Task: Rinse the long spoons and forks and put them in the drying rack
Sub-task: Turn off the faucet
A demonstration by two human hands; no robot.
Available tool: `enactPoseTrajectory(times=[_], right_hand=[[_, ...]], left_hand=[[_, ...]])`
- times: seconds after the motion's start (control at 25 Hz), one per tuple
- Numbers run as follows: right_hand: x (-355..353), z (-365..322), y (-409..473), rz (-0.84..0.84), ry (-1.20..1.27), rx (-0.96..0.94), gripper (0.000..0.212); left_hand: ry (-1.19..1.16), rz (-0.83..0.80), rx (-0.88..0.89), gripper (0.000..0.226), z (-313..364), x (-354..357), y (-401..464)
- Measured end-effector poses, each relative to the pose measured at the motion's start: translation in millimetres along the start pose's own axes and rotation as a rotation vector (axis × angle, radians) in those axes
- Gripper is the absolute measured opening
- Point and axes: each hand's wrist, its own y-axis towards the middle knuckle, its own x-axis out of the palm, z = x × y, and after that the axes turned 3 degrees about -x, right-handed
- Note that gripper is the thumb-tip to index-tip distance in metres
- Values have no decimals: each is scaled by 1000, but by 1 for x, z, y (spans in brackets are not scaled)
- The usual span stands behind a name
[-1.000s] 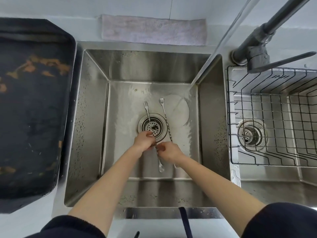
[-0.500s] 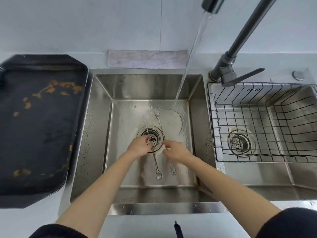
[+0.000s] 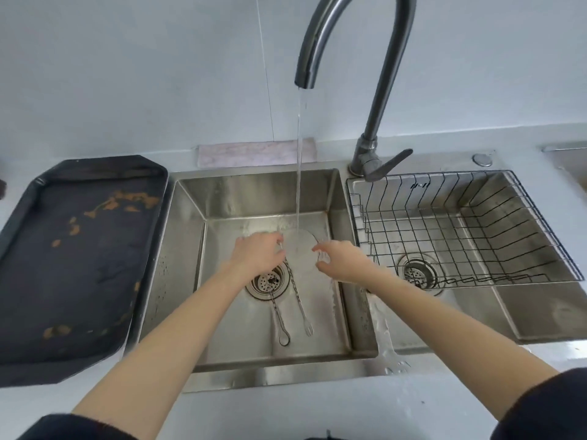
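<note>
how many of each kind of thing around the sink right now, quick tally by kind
long twisted-handle steel spoon: 1
long twisted-handle steel fork: 1
black wire drying rack: 1
dark stained baking tray: 1
pale folded cloth: 1
grey gooseneck faucet: 1
total: 6

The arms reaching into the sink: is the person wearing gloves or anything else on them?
No gloves: both the left hand and right hand are bare, with no rings, watch or bracelet visible. The forearms are uncovered too. Dark sleeves are pushed up to about the elbows, plain with no markings visible.
</note>
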Motion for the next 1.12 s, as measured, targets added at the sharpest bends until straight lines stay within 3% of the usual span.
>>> enactPoseTrajectory(times=[0.2,0.56,0.84,1.12], right_hand=[[-34,24,-20,154,87,-10,40],[-84,65,-30,413,212,41,32],[-131,83,-13,689,342,45,24],[-146,98,19,748,370,18,25]], left_hand=[[-72,102,104,40,33,-25,-8],[7,217,250,41,94,-66,5],[-242,309,220,46,132,-110,45],[-371,432,105,51,159,-141,95]])
